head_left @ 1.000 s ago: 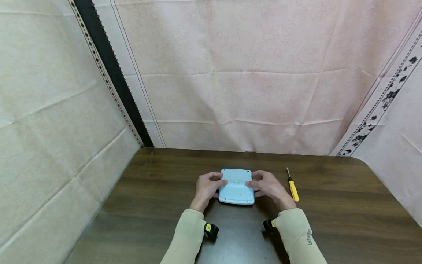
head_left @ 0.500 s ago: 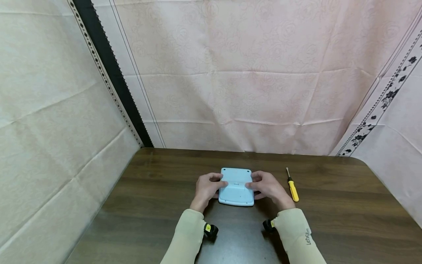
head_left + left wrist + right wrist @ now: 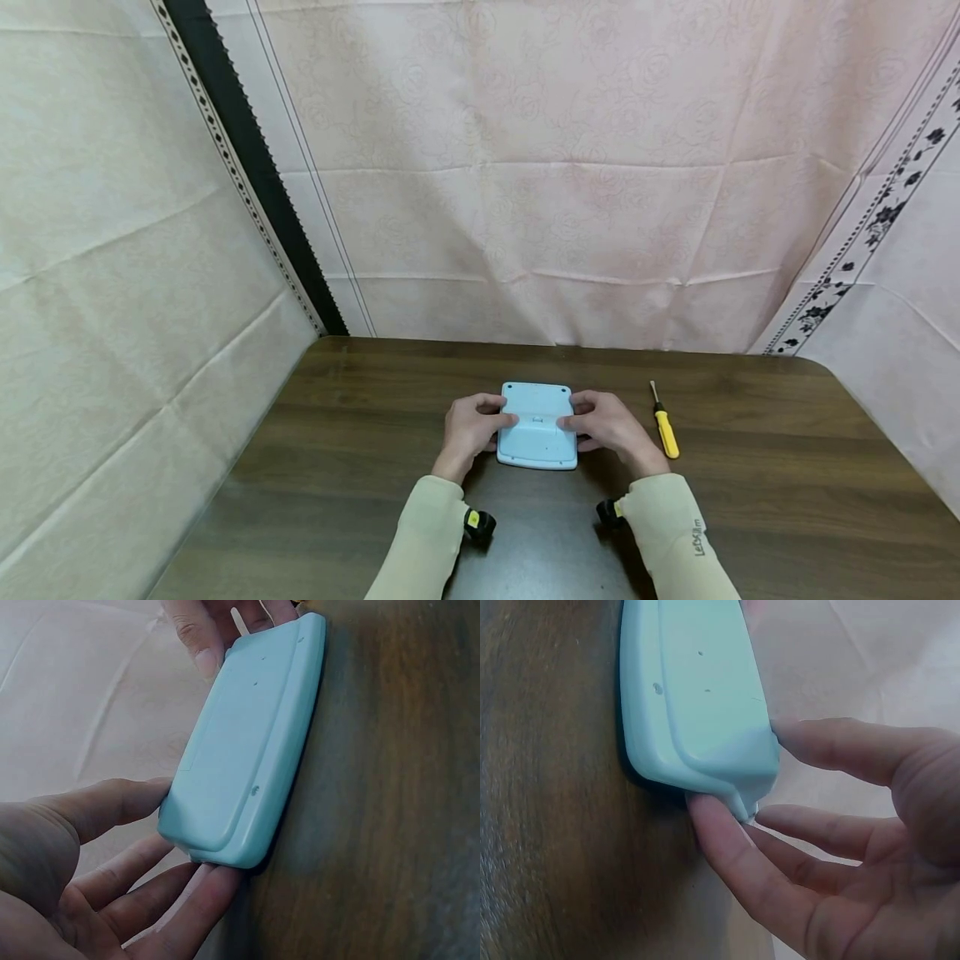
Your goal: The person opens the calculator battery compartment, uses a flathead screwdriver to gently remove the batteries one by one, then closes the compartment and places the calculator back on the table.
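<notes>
A light blue calculator (image 3: pixel 537 442) is held back side up, with small screw holes showing in its casing; its keys and screen are hidden. My left hand (image 3: pixel 469 427) grips its left edge, the thumb on the back and the fingers along the side. On the opposite edge my right hand (image 3: pixel 611 427) grips it the same way. In the left wrist view the calculator (image 3: pixel 232 742) slants just over the tabletop, its lower edge close to the wood. A yellow-handled screwdriver (image 3: pixel 667 432) lies to the right of my right hand, tip pointing away.
The brown wooden table (image 3: pixel 360 417) has rounded far corners. Behind it hangs a pale patterned cloth (image 3: pixel 570 208), with more cloth at the left and right sides. Black wrist cameras (image 3: pixel 480 525) sit below each hand.
The calculator's near edge has shifted very slightly toward me, and the right hand has moved a touch with it. Both hands keep their hold; the screwdriver lies as before.
</notes>
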Demonstrator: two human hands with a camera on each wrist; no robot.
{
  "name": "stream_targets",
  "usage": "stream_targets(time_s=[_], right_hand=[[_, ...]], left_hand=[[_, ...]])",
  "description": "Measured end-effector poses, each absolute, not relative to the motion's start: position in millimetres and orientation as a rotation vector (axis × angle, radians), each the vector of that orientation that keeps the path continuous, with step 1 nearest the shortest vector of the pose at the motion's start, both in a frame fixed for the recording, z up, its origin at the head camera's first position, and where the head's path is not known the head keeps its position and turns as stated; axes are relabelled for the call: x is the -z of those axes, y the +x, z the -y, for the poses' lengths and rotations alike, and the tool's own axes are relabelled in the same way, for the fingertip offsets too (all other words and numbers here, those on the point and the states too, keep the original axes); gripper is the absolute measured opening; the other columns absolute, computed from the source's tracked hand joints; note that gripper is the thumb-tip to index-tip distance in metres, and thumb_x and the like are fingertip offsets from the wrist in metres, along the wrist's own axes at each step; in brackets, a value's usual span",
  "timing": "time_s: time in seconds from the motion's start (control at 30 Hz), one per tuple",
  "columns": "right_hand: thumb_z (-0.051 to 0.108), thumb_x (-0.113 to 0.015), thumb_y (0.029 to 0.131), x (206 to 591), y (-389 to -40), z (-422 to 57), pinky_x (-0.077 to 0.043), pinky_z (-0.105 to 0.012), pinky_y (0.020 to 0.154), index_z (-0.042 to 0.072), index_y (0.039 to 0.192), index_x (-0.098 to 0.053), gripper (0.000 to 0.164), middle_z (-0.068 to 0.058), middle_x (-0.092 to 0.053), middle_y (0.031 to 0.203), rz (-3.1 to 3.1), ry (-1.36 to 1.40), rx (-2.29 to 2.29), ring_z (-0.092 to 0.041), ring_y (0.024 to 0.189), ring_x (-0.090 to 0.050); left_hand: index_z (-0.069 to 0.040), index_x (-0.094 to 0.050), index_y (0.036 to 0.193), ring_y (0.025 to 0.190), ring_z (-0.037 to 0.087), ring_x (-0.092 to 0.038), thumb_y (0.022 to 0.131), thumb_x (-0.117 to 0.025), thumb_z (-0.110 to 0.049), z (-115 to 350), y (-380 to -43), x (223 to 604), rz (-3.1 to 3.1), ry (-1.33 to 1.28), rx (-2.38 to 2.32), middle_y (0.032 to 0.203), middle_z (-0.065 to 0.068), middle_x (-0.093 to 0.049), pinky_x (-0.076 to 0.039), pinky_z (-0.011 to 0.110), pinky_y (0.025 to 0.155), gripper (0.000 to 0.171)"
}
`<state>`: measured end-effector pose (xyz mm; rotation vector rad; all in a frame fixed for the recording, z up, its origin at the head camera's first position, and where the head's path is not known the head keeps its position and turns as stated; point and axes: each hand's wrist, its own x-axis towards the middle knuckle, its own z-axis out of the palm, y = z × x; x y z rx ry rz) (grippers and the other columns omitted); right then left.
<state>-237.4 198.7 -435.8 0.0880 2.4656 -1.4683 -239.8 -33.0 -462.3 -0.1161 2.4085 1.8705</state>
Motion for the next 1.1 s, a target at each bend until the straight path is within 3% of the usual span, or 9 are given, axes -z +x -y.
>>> stream_targets(time_s=[0.6, 0.87, 1.1], right_hand=[[0.012, -0.078, 0.098, 435.4, -238.3, -196.9, -0.063, -0.042, 0.085, -0.008, 0.142, -0.059, 0.052, -0.024, -0.062, 0.128, -2.551, 0.055, 1.387, -0.03, 0.101, -0.064], [0.016, -0.078, 0.098, 430.4, -237.2, -196.3, -0.058, -0.05, 0.092, -0.005, 0.137, -0.062, 0.047, -0.022, -0.066, 0.127, -2.706, -0.004, 1.245, -0.034, 0.109, -0.063], [0.016, -0.075, 0.101, 427.9, -234.8, -190.4, -0.056, -0.053, 0.095, -0.001, 0.127, -0.071, 0.032, -0.018, -0.068, 0.124, -2.866, -0.206, 1.151, -0.034, 0.111, -0.063]], left_hand=[[-0.006, -0.078, 0.125, 0.097, 0.021, -0.07, 0.094, -0.084, -0.017, 36.1, -241.8, 461.0, -2.493, -0.007, -1.752, 0.124, 0.011, -0.074, -0.063, 0.036, 0.073, 0.034], [-0.009, -0.075, 0.132, 0.115, 0.028, -0.068, 0.104, -0.07, -0.025, 38.8, -242.4, 459.9, -2.821, 0.253, -1.412, 0.126, 0.009, -0.074, -0.055, 0.052, 0.098, 0.033], [-0.009, -0.07, 0.14, 0.135, 0.037, -0.056, 0.107, -0.066, -0.031, 33.6, -242.9, 461.9, -2.947, 0.396, -1.126, 0.145, 0.015, -0.064, -0.046, 0.059, 0.11, 0.04]])
